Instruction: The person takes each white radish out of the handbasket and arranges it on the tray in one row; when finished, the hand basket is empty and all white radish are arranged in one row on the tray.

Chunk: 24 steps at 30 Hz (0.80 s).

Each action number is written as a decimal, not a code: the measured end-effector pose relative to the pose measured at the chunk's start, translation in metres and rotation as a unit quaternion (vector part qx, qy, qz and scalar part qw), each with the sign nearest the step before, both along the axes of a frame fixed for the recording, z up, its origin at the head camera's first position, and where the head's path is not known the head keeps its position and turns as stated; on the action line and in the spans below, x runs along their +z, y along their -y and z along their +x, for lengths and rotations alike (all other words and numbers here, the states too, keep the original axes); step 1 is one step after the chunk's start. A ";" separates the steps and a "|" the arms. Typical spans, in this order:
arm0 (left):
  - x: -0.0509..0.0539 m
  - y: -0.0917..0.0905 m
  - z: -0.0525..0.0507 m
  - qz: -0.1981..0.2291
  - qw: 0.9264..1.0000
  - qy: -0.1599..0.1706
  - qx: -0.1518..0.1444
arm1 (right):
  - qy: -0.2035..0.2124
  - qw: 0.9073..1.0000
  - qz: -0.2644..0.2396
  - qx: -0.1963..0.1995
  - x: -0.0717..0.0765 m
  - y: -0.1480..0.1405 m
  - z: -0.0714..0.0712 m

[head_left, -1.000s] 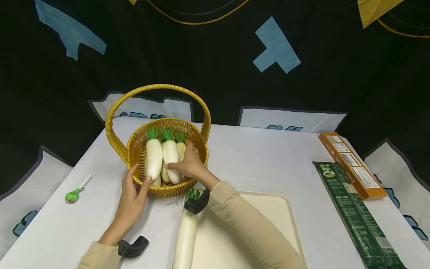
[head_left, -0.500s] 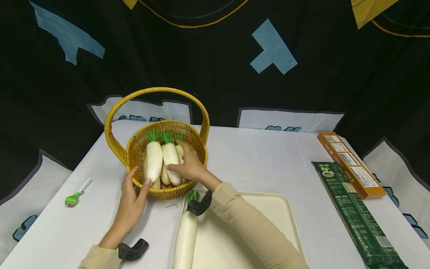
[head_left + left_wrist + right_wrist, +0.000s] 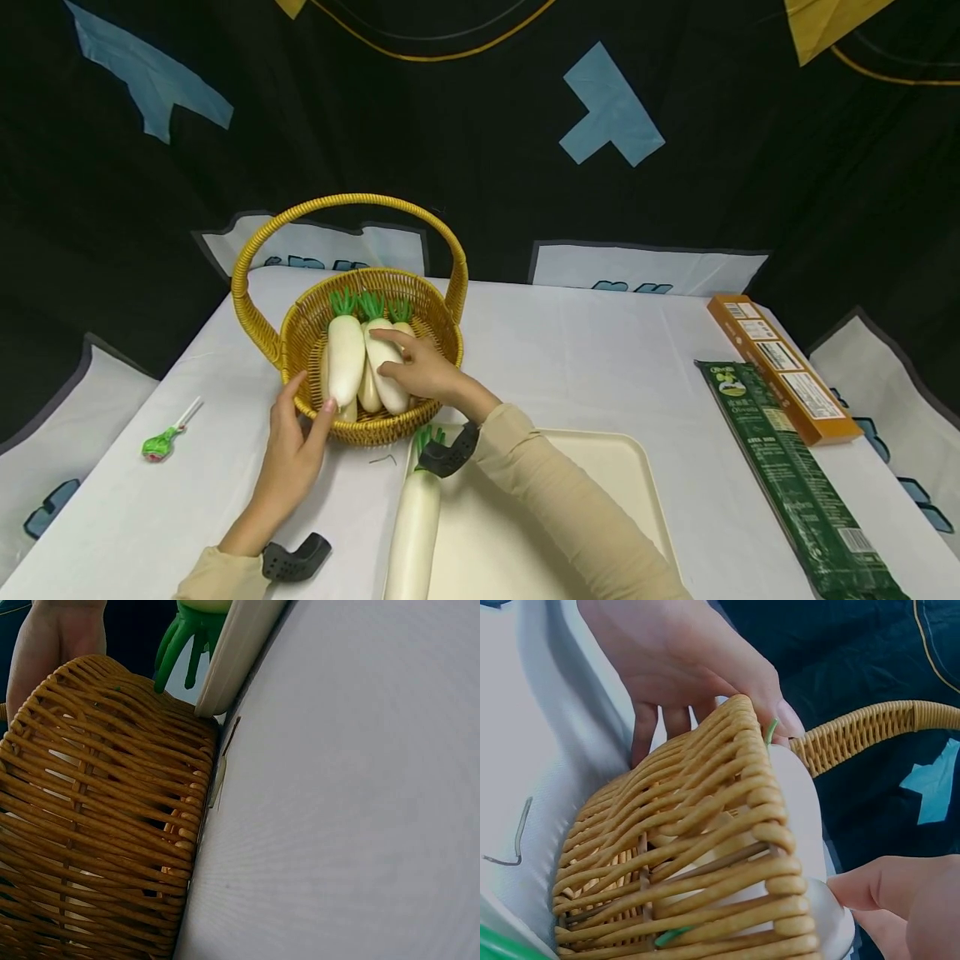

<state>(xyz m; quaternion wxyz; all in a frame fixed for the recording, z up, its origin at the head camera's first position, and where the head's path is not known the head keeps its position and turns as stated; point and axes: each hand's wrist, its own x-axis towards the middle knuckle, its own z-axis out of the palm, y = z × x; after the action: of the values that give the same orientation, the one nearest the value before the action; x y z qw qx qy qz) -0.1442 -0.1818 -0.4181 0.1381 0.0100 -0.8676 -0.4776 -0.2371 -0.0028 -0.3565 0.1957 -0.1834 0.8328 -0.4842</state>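
A yellow wicker basket (image 3: 375, 429) holds several white radishes with green tops. My left hand (image 3: 291, 454) holds its front left rim, thumb over the edge and fingers along the outer wall; in the right wrist view, that hand (image 3: 694, 664) grips the woven side. My right hand (image 3: 427, 367) reaches over the right rim, its index finger extended across the middle white radish (image 3: 381, 346) and its thumb resting lower on it. The left white radish (image 3: 346, 358) lies beside it. A third radish (image 3: 403, 325) is partly hidden behind the right hand.
Below the right forearm is a cream tray (image 3: 525, 533) with another white radish (image 3: 414, 533) along its left edge. A green-wrapped lollipop (image 3: 161, 443) lies at left. A long green packet (image 3: 795, 475) and an orange box (image 3: 787, 367) lie at right.
My right hand's index finger has moved left from the right radish onto the middle one, which has tilted slightly. My left hand stays on the basket rim.
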 end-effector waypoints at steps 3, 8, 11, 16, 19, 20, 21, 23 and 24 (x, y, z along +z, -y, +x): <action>-0.001 0.000 0.000 0.001 1.000 0.000 -0.001 | 0.005 1.000 -0.006 0.001 0.000 0.000 -0.001; -0.002 0.001 -0.001 0.000 1.000 -0.001 -0.002 | 0.012 1.000 -0.024 0.005 -0.001 -0.001 -0.003; -0.001 0.001 -0.001 0.000 1.000 -0.002 -0.001 | 0.017 1.000 -0.023 0.004 0.000 -0.001 -0.003; -0.001 0.002 0.000 -0.002 1.000 -0.001 0.001 | 0.032 0.999 -0.031 -0.003 0.000 -0.001 -0.004; -0.001 0.002 0.000 -0.002 1.000 -0.001 0.001 | 0.050 0.997 -0.051 -0.009 -0.001 -0.001 -0.005; -0.001 0.002 -0.001 -0.003 1.000 -0.001 0.001 | 0.057 0.997 -0.059 -0.012 -0.001 -0.001 -0.005; -0.002 0.001 -0.001 -0.003 1.000 -0.002 0.001 | 0.063 0.996 -0.066 -0.015 -0.002 -0.001 -0.005; -0.002 0.001 -0.001 -0.003 1.000 -0.002 0.002 | 0.070 0.994 -0.079 -0.024 -0.002 -0.002 -0.005; -0.002 0.001 -0.001 -0.004 1.000 -0.003 0.002 | 0.071 0.993 -0.086 -0.029 0.001 -0.002 -0.002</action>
<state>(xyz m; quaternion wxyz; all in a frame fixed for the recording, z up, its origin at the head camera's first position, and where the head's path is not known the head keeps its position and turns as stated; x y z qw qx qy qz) -0.1450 -0.1830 -0.4203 0.1414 0.0096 -0.8690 -0.4741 -0.2392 -0.0007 -0.3555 0.2239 -0.1406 0.7770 -0.5714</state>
